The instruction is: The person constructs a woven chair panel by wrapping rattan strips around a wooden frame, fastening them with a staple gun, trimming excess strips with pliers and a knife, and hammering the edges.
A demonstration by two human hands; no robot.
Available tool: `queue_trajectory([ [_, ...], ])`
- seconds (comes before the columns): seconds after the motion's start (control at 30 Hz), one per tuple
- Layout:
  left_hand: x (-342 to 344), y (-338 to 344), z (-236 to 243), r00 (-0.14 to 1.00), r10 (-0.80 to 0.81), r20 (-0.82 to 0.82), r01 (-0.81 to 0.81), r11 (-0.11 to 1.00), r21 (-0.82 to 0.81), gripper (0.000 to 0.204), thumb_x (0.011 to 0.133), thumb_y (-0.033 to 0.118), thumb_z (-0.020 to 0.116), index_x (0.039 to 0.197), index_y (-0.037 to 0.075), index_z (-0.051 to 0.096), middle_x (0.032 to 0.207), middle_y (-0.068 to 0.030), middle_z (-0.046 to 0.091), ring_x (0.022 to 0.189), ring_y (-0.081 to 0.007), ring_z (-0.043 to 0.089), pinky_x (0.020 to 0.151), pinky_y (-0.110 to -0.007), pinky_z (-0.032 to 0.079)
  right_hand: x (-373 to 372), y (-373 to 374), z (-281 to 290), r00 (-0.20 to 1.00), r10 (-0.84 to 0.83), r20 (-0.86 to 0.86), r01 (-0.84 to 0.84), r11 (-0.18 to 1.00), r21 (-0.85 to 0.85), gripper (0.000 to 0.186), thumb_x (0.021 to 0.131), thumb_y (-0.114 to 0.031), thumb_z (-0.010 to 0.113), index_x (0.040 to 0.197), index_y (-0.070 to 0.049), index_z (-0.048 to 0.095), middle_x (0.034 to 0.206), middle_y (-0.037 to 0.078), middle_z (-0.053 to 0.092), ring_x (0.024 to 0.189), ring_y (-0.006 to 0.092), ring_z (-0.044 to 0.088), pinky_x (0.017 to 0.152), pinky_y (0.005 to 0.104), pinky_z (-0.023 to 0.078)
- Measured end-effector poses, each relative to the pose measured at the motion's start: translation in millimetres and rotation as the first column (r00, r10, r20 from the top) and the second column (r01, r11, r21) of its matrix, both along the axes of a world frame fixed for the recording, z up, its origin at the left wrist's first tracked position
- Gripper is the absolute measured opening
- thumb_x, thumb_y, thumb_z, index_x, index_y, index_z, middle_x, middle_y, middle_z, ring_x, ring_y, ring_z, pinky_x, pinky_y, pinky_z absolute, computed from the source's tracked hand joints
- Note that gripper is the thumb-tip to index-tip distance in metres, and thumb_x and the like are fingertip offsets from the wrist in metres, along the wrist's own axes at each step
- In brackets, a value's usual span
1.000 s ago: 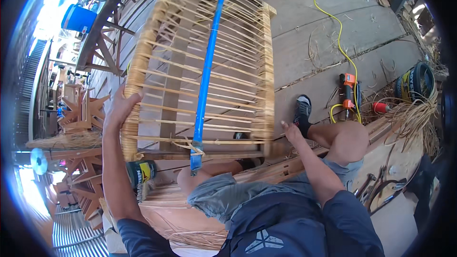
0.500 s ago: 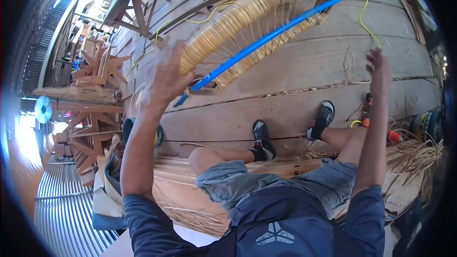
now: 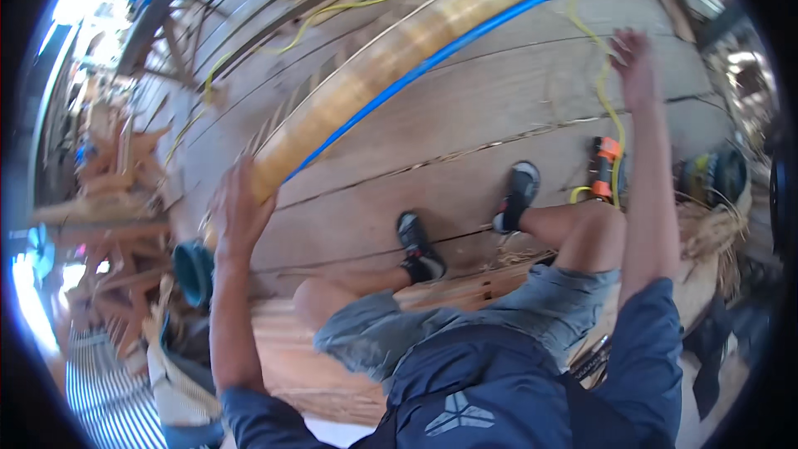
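A long frame wrapped in straw-coloured cane [image 3: 391, 50] slants across the upper middle, blurred by motion. A bright blue rod [image 3: 416, 79] runs along its lower right side. My left hand [image 3: 239, 209] grips the frame's near left end, fingers curled round it; part of the end is hidden behind the hand. Out to the right, my right hand [image 3: 633, 66] is raised and holds nothing, its fingers apart. It is separate from the frame, near a yellow cord [image 3: 603, 87].
An orange and black power tool [image 3: 604, 168] lies on the plank floor [image 3: 465, 129], right of my feet. Loose cane strands [image 3: 711, 237] lie at the right. Star-shaped wooden pieces [image 3: 116, 145] and a dark green container [image 3: 193, 273] stand at the left.
The frame has tilted over, so its open lashed side no longer shows and the blue rod sits close against the wrapped edge. My left hand has come lower with it. The view has shifted.
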State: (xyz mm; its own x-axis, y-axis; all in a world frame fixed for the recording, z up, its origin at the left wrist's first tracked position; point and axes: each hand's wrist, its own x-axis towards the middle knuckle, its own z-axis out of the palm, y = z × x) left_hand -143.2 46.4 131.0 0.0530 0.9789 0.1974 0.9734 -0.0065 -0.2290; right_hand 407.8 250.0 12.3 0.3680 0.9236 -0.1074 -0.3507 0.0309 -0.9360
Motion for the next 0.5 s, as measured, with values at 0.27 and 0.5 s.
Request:
queue_trajectory([
  [0.27, -24, -28, -12, 0.998, -0.042, -0.036, 0.043, 0.999, 0.029, 0.071, 0.064, 0.012, 0.074, 0.127, 0.008, 0.042, 0.11, -0.0125, 0.055, 0.1, -0.0325, 0.054, 0.085, -0.044, 0.042, 25, 45, 7, 0.982, -0.171, -0.08, 0.168, 0.985, -0.041, 0.069, 0.087, -0.059, 0.046, 0.129, -0.005, 0.041, 0.123, 0.01, 0.049, 0.101, 0.0232, 0.049, 0.085, 0.0415, 0.039],
  [0.5, -117, -60, 3, 0.985, 0.099, -0.139, -0.092, 0.994, 0.058, 0.063, 0.067, 0.005, 0.069, 0.125, 0.007, 0.045, 0.122, -0.0168, 0.047, 0.113, -0.0371, 0.045, 0.095, -0.047, 0.038, -18, 56, 13, 0.997, 0.073, -0.013, -0.07, 0.985, 0.16, 0.077, 0.089, -0.066, 0.026, 0.139, -0.007, 0.032, 0.142, 0.012, 0.033, 0.122, 0.0233, 0.038, 0.096, 0.0382, 0.032],
])
